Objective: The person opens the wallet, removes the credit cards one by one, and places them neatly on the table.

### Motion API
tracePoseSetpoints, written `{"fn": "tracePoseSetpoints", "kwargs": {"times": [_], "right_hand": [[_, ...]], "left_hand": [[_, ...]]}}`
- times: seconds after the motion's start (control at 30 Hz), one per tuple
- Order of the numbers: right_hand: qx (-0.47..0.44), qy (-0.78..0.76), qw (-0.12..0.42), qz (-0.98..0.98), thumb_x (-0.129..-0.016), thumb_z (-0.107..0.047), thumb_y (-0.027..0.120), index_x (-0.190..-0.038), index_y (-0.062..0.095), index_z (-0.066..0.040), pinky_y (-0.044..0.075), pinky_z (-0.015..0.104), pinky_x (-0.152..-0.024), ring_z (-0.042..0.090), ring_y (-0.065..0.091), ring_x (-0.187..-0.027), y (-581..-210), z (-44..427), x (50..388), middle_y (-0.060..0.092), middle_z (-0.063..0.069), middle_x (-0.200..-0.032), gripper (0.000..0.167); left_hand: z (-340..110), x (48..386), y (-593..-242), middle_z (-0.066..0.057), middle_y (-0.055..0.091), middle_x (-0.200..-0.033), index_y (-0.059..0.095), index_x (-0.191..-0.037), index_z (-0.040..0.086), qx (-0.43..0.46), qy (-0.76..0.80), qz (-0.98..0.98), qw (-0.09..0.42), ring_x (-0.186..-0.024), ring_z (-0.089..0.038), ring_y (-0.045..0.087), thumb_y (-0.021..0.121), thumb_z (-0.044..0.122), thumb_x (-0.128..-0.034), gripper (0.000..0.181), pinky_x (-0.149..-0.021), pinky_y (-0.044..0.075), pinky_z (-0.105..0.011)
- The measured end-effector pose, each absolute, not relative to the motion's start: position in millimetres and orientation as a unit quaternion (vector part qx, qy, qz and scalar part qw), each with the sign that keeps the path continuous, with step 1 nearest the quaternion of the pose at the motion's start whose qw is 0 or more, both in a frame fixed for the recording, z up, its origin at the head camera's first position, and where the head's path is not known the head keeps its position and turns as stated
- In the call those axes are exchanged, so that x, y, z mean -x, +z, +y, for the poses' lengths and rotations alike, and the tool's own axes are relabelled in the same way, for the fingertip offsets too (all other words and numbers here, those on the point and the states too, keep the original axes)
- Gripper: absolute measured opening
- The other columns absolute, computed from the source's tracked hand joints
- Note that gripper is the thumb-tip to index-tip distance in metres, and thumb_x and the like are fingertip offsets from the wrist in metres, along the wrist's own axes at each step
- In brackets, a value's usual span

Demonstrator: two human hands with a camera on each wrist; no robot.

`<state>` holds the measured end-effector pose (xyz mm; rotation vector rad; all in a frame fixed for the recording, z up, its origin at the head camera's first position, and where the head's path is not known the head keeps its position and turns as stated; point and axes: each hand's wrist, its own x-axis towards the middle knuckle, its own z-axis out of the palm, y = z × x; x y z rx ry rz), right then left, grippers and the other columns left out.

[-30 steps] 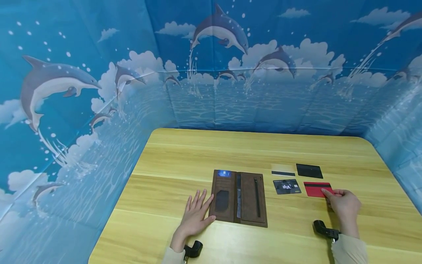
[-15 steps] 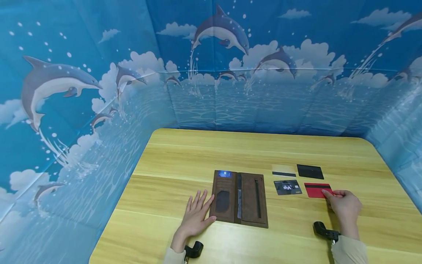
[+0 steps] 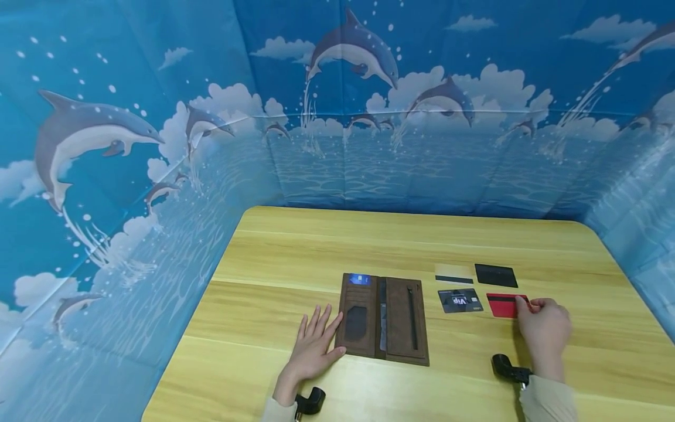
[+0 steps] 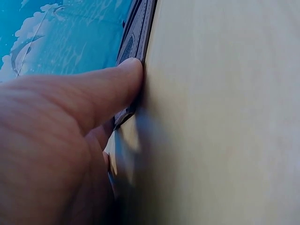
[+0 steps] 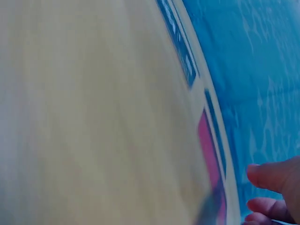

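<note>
An unfolded brown wallet (image 3: 404, 319) lies on the table, a blue card (image 3: 360, 279) showing in its upper left slot. My left hand (image 3: 311, 349) rests with spread fingers at its lower left edge; in the left wrist view the thumb touches the wallet (image 4: 138, 44). My right hand (image 3: 545, 331) is at the right end of a red card (image 3: 502, 305), thumb over it and fingers bent; whether it pinches the card cannot be told. Beside the red card lie a grey VIP card (image 3: 459, 300), a black card (image 3: 496, 275) and a pale card with a dark stripe (image 3: 454, 274).
The wooden table (image 3: 295, 246) has rounded far corners. A blue curtain with dolphins (image 3: 316, 164) hangs behind it and along both sides. A black wrist device (image 3: 311, 401) sits at my left wrist, another (image 3: 509, 368) at my right.
My right hand has shifted slightly left, its thumb now farther over the red card's right end. The left hand, the wallet and the cards stay in place.
</note>
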<state>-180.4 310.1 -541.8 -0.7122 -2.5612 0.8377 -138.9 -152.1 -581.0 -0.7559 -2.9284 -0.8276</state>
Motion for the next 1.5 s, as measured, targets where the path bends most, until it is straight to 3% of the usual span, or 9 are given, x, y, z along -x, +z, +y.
{"fn": "tracePoseSetpoints", "kwargs": {"times": [0.33, 0.6, 0.87, 1.2, 1.37, 1.5], "right_hand": [[0.157, 0.294, 0.225, -0.915, -0.09, -0.024, 0.064, -0.091, 0.065, 0.004, 0.035, 0.039, -0.054, 0.033, 0.053, -0.074, -531.4, 251.3, 211.2, 0.057, 0.018, -0.085, 0.028], [0.005, 0.307, 0.24, -0.921, -0.087, -0.021, 0.069, -0.083, 0.068, -0.001, 0.041, 0.037, -0.048, 0.023, 0.055, -0.061, -533.4, 187.6, 235.3, 0.061, 0.009, -0.074, 0.02], [-0.097, 0.367, 0.177, -0.908, -0.087, -0.019, 0.07, -0.082, 0.068, -0.004, 0.046, 0.034, -0.055, 0.017, 0.054, -0.061, -537.2, 132.2, 257.2, 0.059, 0.003, -0.071, 0.016], [-0.1, 0.405, 0.072, -0.906, -0.085, -0.027, 0.073, -0.09, 0.07, -0.004, 0.047, 0.035, -0.062, 0.016, 0.054, -0.069, -548.7, 88.2, 270.2, 0.059, 0.003, -0.081, 0.024], [-0.111, 0.395, 0.054, -0.91, -0.078, -0.035, 0.078, -0.09, 0.071, -0.007, 0.048, 0.039, -0.07, 0.018, 0.056, -0.077, -551.0, 80.5, 270.6, 0.06, 0.002, -0.085, 0.031], [-0.102, 0.387, 0.039, -0.916, -0.073, -0.039, 0.081, -0.085, 0.07, -0.01, 0.046, 0.037, -0.066, 0.017, 0.052, -0.073, -551.4, 78.6, 272.8, 0.057, 0.0, -0.081, 0.033]], "left_hand": [[-152.8, 138.3, -579.6, -0.011, 0.008, -0.158, 0.026, -0.151, 0.017, 0.226, -0.25, -0.942, -0.014, -0.143, -0.029, -0.004, 0.044, 0.05, -0.0962, 0.067, -0.108, -0.015, -0.041], [-150.6, 138.2, -575.5, -0.01, 0.007, -0.158, 0.025, -0.152, 0.016, 0.225, -0.255, -0.94, -0.032, -0.143, -0.029, -0.005, 0.046, 0.047, -0.096, 0.067, -0.108, -0.015, -0.043], [-150.4, 138.7, -576.2, -0.011, 0.008, -0.158, 0.025, -0.152, 0.016, 0.223, -0.255, -0.94, -0.033, -0.143, -0.03, -0.004, 0.045, 0.049, -0.0958, 0.068, -0.108, -0.014, -0.044], [-151.0, 139.4, -578.6, -0.01, 0.008, -0.158, 0.025, -0.152, 0.017, 0.223, -0.252, -0.941, -0.029, -0.143, -0.028, -0.005, 0.045, 0.05, -0.0958, 0.067, -0.108, -0.014, -0.044], [-151.1, 138.9, -578.5, -0.01, 0.008, -0.158, 0.025, -0.152, 0.017, 0.224, -0.251, -0.941, -0.03, -0.143, -0.027, -0.005, 0.045, 0.049, -0.0958, 0.067, -0.108, -0.014, -0.043], [-151.0, 138.5, -578.5, -0.01, 0.008, -0.158, 0.026, -0.152, 0.017, 0.224, -0.249, -0.942, -0.027, -0.143, -0.027, -0.005, 0.046, 0.049, -0.0955, 0.068, -0.108, -0.015, -0.042]]}}
